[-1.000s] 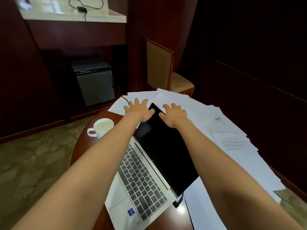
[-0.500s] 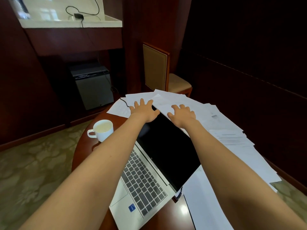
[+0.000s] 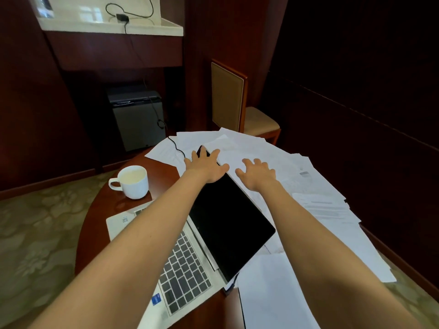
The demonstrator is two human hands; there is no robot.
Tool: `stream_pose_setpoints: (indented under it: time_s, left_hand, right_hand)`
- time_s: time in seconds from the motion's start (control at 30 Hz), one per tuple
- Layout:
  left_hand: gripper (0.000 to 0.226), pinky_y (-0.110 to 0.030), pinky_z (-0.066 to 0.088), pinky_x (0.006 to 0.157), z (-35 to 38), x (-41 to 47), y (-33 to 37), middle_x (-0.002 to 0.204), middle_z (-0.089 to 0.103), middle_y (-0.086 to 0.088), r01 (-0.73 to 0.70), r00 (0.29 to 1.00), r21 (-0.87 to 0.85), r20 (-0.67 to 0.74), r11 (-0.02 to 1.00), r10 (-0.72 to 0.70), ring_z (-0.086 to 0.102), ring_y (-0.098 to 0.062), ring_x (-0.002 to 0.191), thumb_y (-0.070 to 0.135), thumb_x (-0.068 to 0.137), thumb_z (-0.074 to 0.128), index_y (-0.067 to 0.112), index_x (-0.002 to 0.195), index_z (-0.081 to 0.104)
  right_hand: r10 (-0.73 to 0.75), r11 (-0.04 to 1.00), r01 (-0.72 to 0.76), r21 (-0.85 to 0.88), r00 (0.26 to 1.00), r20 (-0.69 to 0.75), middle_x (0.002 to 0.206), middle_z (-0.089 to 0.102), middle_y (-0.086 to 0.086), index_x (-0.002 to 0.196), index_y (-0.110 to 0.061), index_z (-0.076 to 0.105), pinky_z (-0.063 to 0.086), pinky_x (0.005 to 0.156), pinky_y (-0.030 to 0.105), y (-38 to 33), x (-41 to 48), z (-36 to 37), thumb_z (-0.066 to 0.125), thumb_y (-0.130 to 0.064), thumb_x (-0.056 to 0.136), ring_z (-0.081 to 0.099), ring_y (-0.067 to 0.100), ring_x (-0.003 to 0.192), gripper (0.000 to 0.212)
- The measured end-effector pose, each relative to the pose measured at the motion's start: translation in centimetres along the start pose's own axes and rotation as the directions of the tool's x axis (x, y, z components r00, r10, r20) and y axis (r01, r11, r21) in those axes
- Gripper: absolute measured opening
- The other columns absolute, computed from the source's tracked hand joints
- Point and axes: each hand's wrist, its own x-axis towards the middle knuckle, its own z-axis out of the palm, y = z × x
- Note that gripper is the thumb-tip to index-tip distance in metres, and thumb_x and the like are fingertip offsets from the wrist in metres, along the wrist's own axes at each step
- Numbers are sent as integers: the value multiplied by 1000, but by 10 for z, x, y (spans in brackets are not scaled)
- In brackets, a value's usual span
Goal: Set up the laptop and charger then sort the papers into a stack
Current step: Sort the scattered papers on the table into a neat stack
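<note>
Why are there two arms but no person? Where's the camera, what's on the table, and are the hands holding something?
The camera sits on the person's head and looks down, so you see only their arms. The left hand lies spread on the top corner of the dark screen of the open laptop. The right hand is spread over the loose papers beside it. Neither hand holds anything. The round wooden table also carries a white mug and a thin black cable.
</note>
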Motion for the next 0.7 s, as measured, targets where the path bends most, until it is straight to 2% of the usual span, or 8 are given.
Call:
stream_pose_setpoints:
  time_s: [0.3,0.43,0.7]
  left_hand:
    - [63,-51,0,115,11,-11,26,158,-7,-10,-56,998,17,3,998,56,-4,-37,145,52,97,26,28,151,3]
    - [63,-50,-1,115,23,-20,39,158,-8,-10,-85,995,26,52,996,84,-5,-36,145,52,98,26,27,151,3]
    - [63,-50,3,116,48,4,90,159,-7,-8,-108,994,-3,3,994,108,-5,-35,145,51,97,28,28,151,4]
  right_hand:
    - [43,999,-43,3,998,-48,154,20,11,149,-21,18,23,110,47,28,-20,16,23,-45,100,24,32,139,54]
    - [65,998,-65,6,998,-13,153,21,12,149,-21,17,23,110,46,43,-33,29,23,-44,100,24,32,138,55]
    - [79,996,-80,-25,995,-60,151,24,12,149,-21,18,25,108,45,99,-13,36,24,-44,100,26,32,136,54]
